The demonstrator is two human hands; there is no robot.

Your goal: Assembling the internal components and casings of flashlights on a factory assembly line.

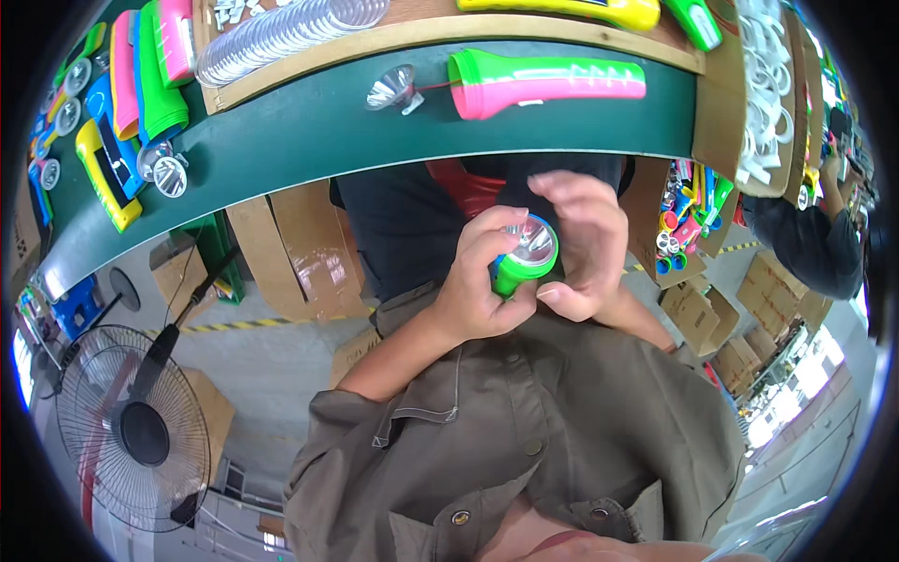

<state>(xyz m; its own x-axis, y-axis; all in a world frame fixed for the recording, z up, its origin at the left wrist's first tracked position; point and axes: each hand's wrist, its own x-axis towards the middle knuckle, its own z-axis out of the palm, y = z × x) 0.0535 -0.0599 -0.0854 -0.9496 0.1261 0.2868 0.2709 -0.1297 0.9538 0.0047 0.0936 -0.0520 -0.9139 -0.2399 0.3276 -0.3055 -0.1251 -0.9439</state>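
Note:
A small green torch [513,272] with a blue ring and a shiny reflector [532,244] at its head is held in front of my chest. My left hand [478,281] is wrapped around the green body from the left. Cupped over the right side of the head is my right hand [582,245], with thumb and fingertips on the rim of the blue ring. The reflector faces up toward me.
The green workbench [309,131] curves across the top, bearing a pink-and-green torch [548,82], a loose reflector with a wire [391,89], a wooden tray of clear lenses [281,33] and several coloured torches [140,84]. A standing fan [131,426] is at lower left, cardboard boxes [300,253] under the bench, another person [815,244] at right.

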